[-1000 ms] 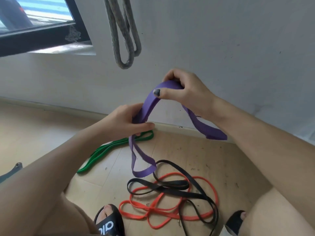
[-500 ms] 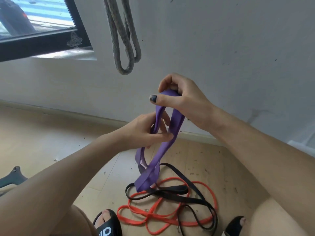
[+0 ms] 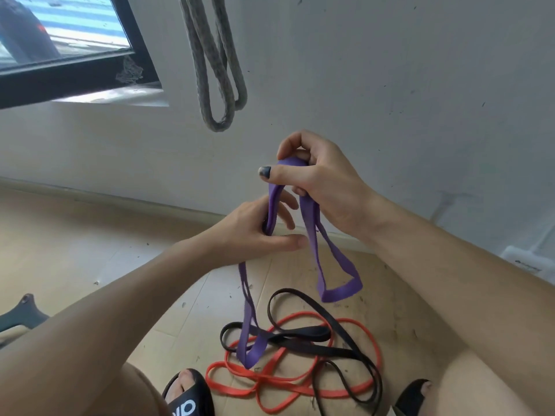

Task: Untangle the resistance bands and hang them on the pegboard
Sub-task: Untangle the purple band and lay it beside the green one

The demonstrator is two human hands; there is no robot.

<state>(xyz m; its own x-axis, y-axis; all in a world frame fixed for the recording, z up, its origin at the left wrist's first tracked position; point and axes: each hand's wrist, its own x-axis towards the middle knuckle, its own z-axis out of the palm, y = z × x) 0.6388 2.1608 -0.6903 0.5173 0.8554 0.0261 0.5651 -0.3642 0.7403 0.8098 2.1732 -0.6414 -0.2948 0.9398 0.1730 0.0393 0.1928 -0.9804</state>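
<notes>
Above the wooden floor (image 3: 90, 235), right hand (image 3: 318, 181) raised near the white wall (image 3: 390, 85), fingers curled over the top fold of the purple band (image 3: 312, 235), thumb pressed across it. Lower and just left, left hand (image 3: 255, 226) gripping one strand of that same band, thumb stretched out beneath, fingers partly spread behind. Two purple loops hanging down, one dangling over the tangled black band (image 3: 300, 340) and orange band (image 3: 270, 388) on the floor. Higher up against the wall, grey band (image 3: 216, 70) hanging.

Purple band (image 3: 309, 235), black band (image 3: 303, 337) and red-orange band (image 3: 270, 382) over pale wood floor (image 3: 90, 235); grey band (image 3: 210, 70) on white wall (image 3: 390, 85).
</notes>
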